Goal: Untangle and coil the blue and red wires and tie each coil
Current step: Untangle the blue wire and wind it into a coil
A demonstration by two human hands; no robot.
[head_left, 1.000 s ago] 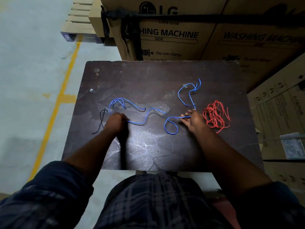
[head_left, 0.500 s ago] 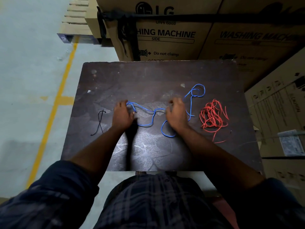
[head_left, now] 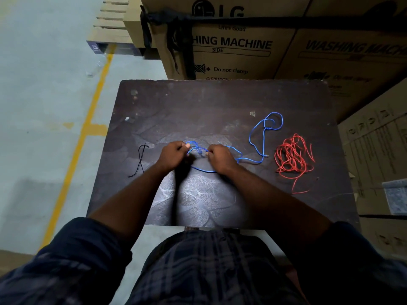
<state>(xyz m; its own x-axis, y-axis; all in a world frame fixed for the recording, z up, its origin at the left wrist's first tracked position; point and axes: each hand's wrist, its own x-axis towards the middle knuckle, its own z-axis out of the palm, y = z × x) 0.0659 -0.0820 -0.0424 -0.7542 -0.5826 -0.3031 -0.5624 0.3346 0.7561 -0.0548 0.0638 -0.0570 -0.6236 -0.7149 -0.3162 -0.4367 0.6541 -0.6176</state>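
**A:** Which step are we on?

**B:** Coiling the thin blue insulated wire [head_left: 250, 137]. We have the left hand [head_left: 174, 156] and the right hand [head_left: 220, 158] close together at the middle of the dark worn tabletop [head_left: 220, 102]. Each hand pinches the wire, with small loops gathered between them. The free length trails off to the right and ends in a loose loop.

**A:** What does the next move call for?

**B:** In our judgement, we feed the trailing length into the coil loop by loop. We keep it off the tangled red wire bundle [head_left: 291, 157], which lies just beside it, untouched. The thin black tie cord [head_left: 141, 159] lies to the left of the left hand.

**A:** What can we not confirm?

**B:** The fingertips are curled under, so we cannot count the loops or see any knot.
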